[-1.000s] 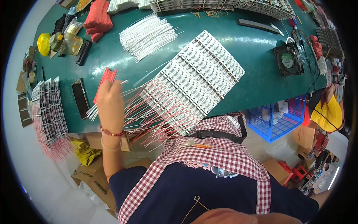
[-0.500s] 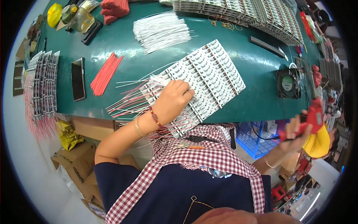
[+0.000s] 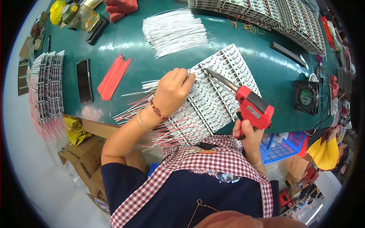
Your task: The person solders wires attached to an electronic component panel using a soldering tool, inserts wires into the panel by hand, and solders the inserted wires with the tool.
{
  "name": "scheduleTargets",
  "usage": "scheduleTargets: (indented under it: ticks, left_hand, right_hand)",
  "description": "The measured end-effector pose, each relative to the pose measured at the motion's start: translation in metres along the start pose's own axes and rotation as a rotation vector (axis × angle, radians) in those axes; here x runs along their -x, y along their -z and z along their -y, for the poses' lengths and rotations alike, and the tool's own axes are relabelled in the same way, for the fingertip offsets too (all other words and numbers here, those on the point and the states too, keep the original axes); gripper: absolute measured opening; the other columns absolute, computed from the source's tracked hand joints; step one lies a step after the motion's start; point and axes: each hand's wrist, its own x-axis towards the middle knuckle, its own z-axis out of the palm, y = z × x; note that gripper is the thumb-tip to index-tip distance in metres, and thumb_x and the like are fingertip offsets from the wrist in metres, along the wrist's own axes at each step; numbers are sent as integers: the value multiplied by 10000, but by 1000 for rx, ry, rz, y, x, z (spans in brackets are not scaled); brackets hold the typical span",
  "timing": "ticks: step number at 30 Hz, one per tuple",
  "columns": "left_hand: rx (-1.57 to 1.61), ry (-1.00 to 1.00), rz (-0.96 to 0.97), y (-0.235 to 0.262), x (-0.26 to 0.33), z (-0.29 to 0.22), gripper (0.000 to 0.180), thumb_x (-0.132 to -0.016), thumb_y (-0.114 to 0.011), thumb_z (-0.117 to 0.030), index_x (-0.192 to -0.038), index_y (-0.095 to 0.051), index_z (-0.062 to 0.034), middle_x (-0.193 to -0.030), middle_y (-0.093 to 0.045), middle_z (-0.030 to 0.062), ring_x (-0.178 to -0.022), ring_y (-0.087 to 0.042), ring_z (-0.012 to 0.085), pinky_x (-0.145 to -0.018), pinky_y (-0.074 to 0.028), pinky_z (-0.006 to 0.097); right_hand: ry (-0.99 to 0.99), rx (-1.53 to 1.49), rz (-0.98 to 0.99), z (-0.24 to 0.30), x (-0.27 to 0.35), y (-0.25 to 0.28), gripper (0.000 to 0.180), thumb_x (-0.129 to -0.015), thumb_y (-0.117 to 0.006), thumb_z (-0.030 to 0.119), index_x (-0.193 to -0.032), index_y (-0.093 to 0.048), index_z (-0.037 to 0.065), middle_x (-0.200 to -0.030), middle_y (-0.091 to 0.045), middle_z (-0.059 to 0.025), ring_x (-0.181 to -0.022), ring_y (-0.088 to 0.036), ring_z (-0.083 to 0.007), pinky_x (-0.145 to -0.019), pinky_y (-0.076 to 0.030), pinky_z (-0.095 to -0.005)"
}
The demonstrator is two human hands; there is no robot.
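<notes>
A white circuit board panel (image 3: 228, 76), set with rows of small parts, lies tilted at the table's near edge. Red and white wires (image 3: 133, 110) fan out from its left side. My left hand (image 3: 173, 87) is closed over the panel's upper left, fingertips pinched near the far edge; white wires (image 3: 149, 86) stick out behind it, and the fingertips hide what they grip at the other end. In my right hand (image 3: 249, 138) is a red soldering gun (image 3: 254, 108), gripped by its handle. Its thin metal tip reaches the panel just right of my left fingertips.
White wires (image 3: 175, 32) and red wires (image 3: 114, 78) lie in piles beyond and to the left. A phone (image 3: 84, 81) and wired panels (image 3: 47, 87) are further left. Stacked panels (image 3: 266, 15) stand at the back, a small fan (image 3: 306, 97) at right. A person in yellow (image 3: 325, 152) is beyond.
My right hand has brought the soldering gun from the far right in over the panel. My left hand has shifted slightly up the panel. The whole view has moved a little.
</notes>
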Motion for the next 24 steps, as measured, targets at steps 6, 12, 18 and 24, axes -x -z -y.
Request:
scheduleTargets:
  ticks: [6, 12, 18, 24]
  left_hand:
    - [-38, -5, 15, -3, 0, 1, 249, -700, -620, -8, -947, -644, 10, -748, -483, 79, -662, -519, 217, -567, -432, 331]
    - [-20, -7, 47, -1, -2, 3, 263, -702, -612, -21, -962, -629, 20, -758, -459, 83, -670, -502, 217, -571, -425, 332]
    - [-13, 14, 71, 0, -2, 2, 266, -704, -600, -19, -965, -623, 30, -763, -450, 87, -674, -496, 221, -577, -425, 335]
    - [-23, 5, 73, 0, 0, 1, 266, -702, -600, -18, -961, -622, 35, -773, -452, 87, -684, -496, 221, -585, -428, 335]
  right_hand:
    - [-103, 169, -49, -6, 1, -4, 88, -873, -637, 72, -913, -621, -5, -722, -608, -24, -595, -566, -91, -535, -447, -247]
    - [-8, 373, -14, -10, 3, -3, 140, -916, -546, 119, -916, -571, -20, -631, -538, -48, -534, -502, -100, -498, -402, -240]
    - [-95, 352, -19, -24, 5, 10, 163, -853, -691, 88, -978, -644, -5, -815, -631, -17, -695, -584, -95, -604, -471, -255]
    - [-133, 207, -27, -3, 8, 1, 151, -871, -671, 103, -971, -638, -5, -798, -619, -14, -673, -565, -94, -594, -462, -257]
